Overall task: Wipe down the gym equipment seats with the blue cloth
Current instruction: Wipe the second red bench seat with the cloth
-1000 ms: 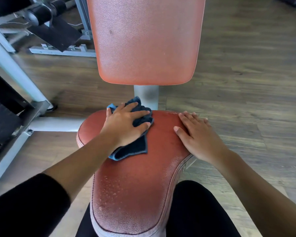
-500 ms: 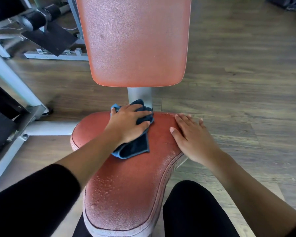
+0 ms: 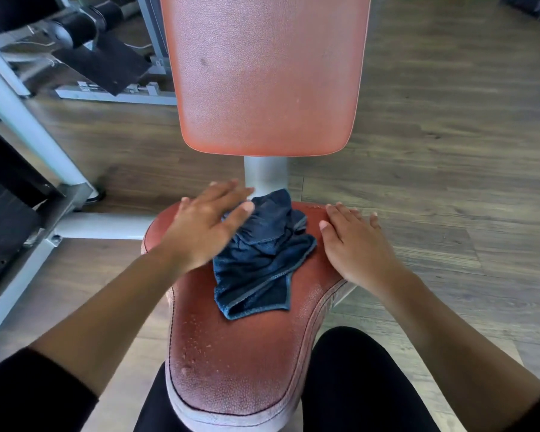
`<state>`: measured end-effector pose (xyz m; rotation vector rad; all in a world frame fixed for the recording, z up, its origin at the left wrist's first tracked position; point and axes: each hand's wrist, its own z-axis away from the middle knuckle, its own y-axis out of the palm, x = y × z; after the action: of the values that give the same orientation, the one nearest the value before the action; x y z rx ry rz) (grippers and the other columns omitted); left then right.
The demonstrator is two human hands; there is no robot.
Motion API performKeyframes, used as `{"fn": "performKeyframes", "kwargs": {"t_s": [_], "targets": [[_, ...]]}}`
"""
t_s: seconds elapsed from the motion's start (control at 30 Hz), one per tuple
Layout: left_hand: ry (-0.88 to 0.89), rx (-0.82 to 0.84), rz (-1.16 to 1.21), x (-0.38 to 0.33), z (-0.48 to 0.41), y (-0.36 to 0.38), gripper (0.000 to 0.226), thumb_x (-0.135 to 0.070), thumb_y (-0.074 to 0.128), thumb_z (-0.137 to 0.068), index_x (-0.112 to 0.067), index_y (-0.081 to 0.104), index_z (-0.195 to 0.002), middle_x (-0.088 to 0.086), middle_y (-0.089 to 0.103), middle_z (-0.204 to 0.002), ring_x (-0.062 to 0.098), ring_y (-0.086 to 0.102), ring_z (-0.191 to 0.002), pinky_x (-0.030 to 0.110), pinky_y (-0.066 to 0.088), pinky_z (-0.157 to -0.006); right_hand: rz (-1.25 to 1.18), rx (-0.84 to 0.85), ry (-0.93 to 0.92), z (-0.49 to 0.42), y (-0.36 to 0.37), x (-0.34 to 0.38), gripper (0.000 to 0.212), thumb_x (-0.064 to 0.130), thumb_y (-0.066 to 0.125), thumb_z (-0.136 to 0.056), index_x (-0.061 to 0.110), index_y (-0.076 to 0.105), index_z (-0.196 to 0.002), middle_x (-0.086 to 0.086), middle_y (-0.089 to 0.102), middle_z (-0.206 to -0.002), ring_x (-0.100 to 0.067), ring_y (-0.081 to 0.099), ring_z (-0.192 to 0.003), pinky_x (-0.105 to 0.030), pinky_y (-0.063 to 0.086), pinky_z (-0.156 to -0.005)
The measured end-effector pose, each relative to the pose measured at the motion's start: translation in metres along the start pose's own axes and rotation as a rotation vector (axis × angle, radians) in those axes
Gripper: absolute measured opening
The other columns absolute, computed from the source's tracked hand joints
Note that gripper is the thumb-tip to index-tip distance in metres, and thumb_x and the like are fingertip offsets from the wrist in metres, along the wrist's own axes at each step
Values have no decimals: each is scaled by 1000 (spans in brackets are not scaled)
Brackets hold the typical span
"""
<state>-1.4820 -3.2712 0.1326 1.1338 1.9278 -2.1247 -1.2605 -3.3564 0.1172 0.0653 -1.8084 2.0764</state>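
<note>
The blue cloth (image 3: 262, 260) is seen crumpled on the rear of the seat (image 3: 247, 363), stretched front to back between both hands, its left edge touched by the outspread, empty left hand (image 3: 205, 227), the right hand (image 3: 354, 247) laid flat just beside.

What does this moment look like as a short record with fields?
seat: red, droplets on its near part
blue cloth: crumpled on the seat's far part
left hand: open flat, blurred, at the cloth's left edge
right hand: flat on the seat's right edge, beside the cloth
backrest: red, upright behind the seat
floor: wood planks
</note>
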Motion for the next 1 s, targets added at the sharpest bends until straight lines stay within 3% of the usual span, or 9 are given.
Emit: {"fn": "performKeyframes", "kwargs": {"t_s": [0.1, 0.2, 0.37, 0.47, 0.57, 0.67, 0.83, 1.0], "targets": [[-138, -41, -164, 41, 1, -8, 56, -61, 25, -92, -37, 42, -140, -7, 32, -152, 15, 20, -143, 54, 12, -115, -97, -56, -30, -2, -4, 24, 54, 38, 20, -103, 13, 21, -151, -7, 21, -158, -22, 15, -146, -43, 5, -120], [-293, 79, -236, 60, 1, -5, 49, -48, 27, -99, -37, 28, -147, -6, 17, -158, 20, 8, -147, 48, 5, -116, -175, -82, -117, -5, -6, 58, 54, 39, 25, -103, 13, 22, -150, -10, 20, -158, -24, 14, -146, -42, 8, -120], [-321, 113, -319, 59, 3, -2, 51, -48, 22, -100, -39, 15, -149, -7, 7, -160, 21, 2, -147, 48, 2, -118, -95, -20, -259, -8, 11, 111, 64, 59, 35, -93, 30, 26, -149, -3, 18, -159, -29, 8, -146, -51, 6, -117], [-364, 155, -447, 47, -4, 1, 52, -42, 17, -101, -30, 10, -152, 0, 5, -160, 23, -1, -147, 55, 1, -115, -48, -39, -263, -7, 21, 112, 67, 64, 43, -86, 35, 34, -146, 1, 29, -155, -30, 11, -146, -53, 9, -117], [-423, 138, -397, 32, -6, 12, 62, -50, 17, -99, -21, 7, -152, 8, 0, -160, 25, -6, -147, 54, -1, -116, -68, -114, -266, 1, 24, 100, 66, 66, 41, -84, 36, 38, -143, 3, 37, -150, -28, 17, -144, -50, 15, -117], [-423, 105, -410, 30, -4, 18, 69, -61, 13, -93, -27, 2, -152, 5, -4, -160, 23, -9, -147, 50, -2, -116, -85, -135, -240, -1, 23, 89, 68, 66, 37, -79, 40, 40, -141, 8, 39, -148, -23, 20, -144, -49, 14, -117], [-386, 128, -422, 31, -5, 17, 62, -65, 9, -91, -44, 0, -149, -2, -5, -160, 23, -10, -146, 52, -3, -116, -89, -108, -156, -40, 16, 76, 60, 60, 50, -83, 44, 40, -140, 14, 40, -147, -19, 21, -143, -52, 14, -116], [-383, 130, -431, 33, -6, 18, 71, -75, 6, -83, -47, 0, -148, -5, -5, -160, 23, -10, -146, 52, -3, -116, -91, -153, -208, -31, 18, 68, 56, 56, 48, -87, 43, 41, -141, 12, 41, -147, -19, 21, -144, -45, 15, -118]]}}
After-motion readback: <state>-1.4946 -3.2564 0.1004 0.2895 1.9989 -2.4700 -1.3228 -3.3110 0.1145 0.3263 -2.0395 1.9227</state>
